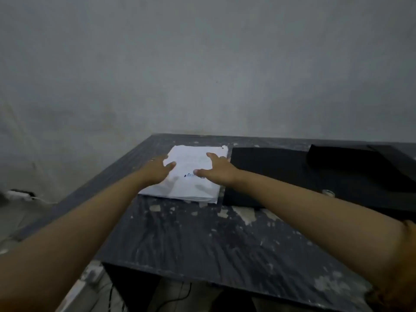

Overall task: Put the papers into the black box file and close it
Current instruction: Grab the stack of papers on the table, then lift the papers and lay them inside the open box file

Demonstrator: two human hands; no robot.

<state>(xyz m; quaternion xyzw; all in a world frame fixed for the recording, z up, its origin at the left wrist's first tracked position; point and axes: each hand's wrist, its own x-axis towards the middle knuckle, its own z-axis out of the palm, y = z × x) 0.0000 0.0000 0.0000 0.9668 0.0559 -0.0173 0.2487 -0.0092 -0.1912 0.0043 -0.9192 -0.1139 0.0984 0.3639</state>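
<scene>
A stack of white papers (pixel 191 161) lies flat on the dark table, toward the far left. My left hand (pixel 156 168) rests at the stack's left edge with fingers spread. My right hand (pixel 216 168) lies on the stack's right part, fingers apart, thumb near some blue print. Neither hand has lifted the sheets. Right of the papers lies the black box file (pixel 281 174), flat on the table, its flap (pixel 360 163) lying open further right. A small round metal fitting (pixel 328 192) shows on its near edge.
The worn dark table (pixel 202 239) has chipped pale patches and ends close to a grey wall. Its left edge drops to the floor, where a white power strip (pixel 19 194) lies. Cables hang under the near edge.
</scene>
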